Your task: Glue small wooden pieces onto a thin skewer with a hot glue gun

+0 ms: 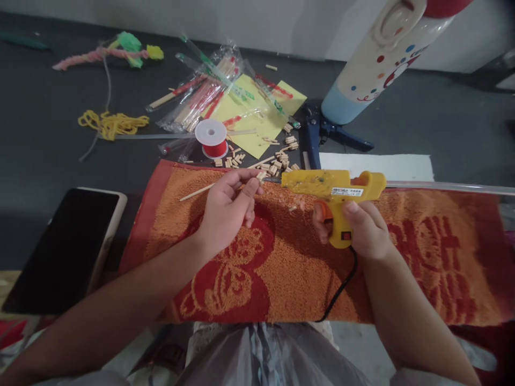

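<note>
My right hand (364, 228) is wrapped round the handle of a yellow hot glue gun (316, 182), with fingers at its orange trigger. The gun's nozzle points left and meets a small piece of wooden stick (261, 176) pinched between the thumb and forefinger of my left hand (233, 201). Whether the nozzle touches the piece I cannot tell. A thin wooden skewer (197, 192) sticks out to the left behind my left hand. Just beyond the fingers lies a pile of short cut wooden pieces (279, 162). Both hands are above an orange and red towel (298, 268).
A spool of red thread (212, 140), wrapped sticks (209, 91) and yellow paper (245, 136) lie behind. Blue-handled cutters (313, 131) rest by a tall bottle (354, 91). A phone (68, 246) is at left, yellow cord (115, 126) farther back. The gun's black cable (341, 287) hangs toward me.
</note>
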Available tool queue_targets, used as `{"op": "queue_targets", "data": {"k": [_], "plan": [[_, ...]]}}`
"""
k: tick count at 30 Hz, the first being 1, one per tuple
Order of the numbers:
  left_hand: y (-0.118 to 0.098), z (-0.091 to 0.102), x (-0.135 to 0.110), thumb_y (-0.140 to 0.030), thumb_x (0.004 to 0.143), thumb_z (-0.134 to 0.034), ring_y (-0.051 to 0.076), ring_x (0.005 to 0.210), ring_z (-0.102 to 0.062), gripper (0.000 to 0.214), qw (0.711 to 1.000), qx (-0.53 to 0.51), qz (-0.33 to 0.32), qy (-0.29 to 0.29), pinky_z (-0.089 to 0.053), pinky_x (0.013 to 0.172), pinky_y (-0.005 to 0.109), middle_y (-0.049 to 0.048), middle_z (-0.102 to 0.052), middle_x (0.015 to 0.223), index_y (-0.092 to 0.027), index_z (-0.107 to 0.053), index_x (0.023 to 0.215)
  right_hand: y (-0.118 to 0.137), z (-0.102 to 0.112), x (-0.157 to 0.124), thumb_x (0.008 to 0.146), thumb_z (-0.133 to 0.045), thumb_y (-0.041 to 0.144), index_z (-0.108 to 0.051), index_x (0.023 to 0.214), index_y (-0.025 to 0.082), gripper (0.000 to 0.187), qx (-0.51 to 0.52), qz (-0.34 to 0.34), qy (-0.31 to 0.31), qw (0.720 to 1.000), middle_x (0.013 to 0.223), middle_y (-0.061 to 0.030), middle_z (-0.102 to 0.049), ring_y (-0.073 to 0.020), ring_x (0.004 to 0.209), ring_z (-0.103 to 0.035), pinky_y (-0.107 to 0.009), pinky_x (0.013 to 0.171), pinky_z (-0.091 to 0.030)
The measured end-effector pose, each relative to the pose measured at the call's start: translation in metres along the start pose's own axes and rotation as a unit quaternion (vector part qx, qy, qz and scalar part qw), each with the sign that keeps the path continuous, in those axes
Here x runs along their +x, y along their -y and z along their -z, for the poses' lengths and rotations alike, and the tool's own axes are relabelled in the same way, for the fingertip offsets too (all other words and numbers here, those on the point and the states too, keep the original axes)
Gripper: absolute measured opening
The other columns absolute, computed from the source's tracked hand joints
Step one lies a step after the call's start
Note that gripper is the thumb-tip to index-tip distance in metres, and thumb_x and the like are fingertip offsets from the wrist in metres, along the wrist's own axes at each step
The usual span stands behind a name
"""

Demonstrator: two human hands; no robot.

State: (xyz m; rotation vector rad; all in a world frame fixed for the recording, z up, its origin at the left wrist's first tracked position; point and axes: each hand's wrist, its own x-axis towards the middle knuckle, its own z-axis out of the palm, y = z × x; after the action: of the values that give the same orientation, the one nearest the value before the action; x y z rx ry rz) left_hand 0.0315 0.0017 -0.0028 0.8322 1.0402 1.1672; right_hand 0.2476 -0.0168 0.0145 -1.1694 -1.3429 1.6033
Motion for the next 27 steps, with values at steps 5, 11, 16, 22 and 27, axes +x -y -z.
{"op": "queue_targets", "data": {"k": [5,11,16,22,27], "plan": [[0.0001,0.0,0.0002,-0.026,0.084,-0.064,0.0,0.036,-0.039,0.011,1.0,-0.008,-0.004,0.003,-0.034,0.03,0.015,-0.0046,-0.058,0.072,-0.019,-0.062,0.093,0.0004,-0.0006,0.0012,0.081,-0.056,0.063,-0.061,0.072,0.016,0.048,0.007,-0.007,-0.013,1.0,0.05,-0.0025,-0.059,-0.0119,0.04,-0.052,-0.023,0.038,-0.039],[-0.0025,-0.0021,0.0,-0.024,0.084,-0.063,0.001,0.035,-0.038,0.008,1.0,-0.009,-0.003,-0.002,-0.033,0.03,0.016,-0.0045,-0.059,0.071,-0.019,-0.062,0.09,0.0019,-0.0015,0.0015,0.082,-0.055,0.061,-0.06,0.069,0.016,0.047,0.006,0.008,-0.012,1.0,0.05,-0.0029,-0.059,-0.0118,0.041,-0.052,-0.023,0.039,-0.039],[-0.0014,-0.0018,0.0001,-0.024,0.084,-0.063,0.001,0.035,-0.039,0.007,1.0,-0.015,-0.007,-0.002,-0.033,0.03,0.016,-0.0046,-0.059,0.071,-0.02,-0.063,0.09,0.001,-0.0015,0.0002,0.08,-0.056,0.063,-0.061,0.072,0.016,0.048,0.006,-0.003,-0.019,1.0,0.049,-0.0022,-0.058,-0.0122,0.039,-0.052,-0.024,0.037,-0.039],[-0.0012,-0.0016,0.0007,-0.024,0.084,-0.063,0.001,0.035,-0.039,0.009,1.0,-0.014,-0.002,-0.002,-0.033,0.03,0.016,-0.0049,-0.059,0.07,-0.019,-0.062,0.091,0.0015,0.0008,-0.0006,0.083,-0.054,0.06,-0.062,0.075,0.015,0.046,0.012,0.009,-0.008,1.0,0.052,-0.0018,-0.058,-0.0117,0.041,-0.052,-0.023,0.039,-0.04],[-0.0014,-0.0013,-0.0002,-0.026,0.083,-0.064,0.0,0.035,-0.039,0.011,1.0,-0.006,-0.002,0.0,-0.034,0.03,0.016,-0.0048,-0.059,0.071,-0.019,-0.062,0.091,0.0022,-0.0009,0.0009,0.082,-0.055,0.06,-0.061,0.073,0.016,0.046,0.009,0.006,-0.011,1.0,0.05,-0.0022,-0.058,-0.0121,0.041,-0.052,-0.024,0.039,-0.039]]}}
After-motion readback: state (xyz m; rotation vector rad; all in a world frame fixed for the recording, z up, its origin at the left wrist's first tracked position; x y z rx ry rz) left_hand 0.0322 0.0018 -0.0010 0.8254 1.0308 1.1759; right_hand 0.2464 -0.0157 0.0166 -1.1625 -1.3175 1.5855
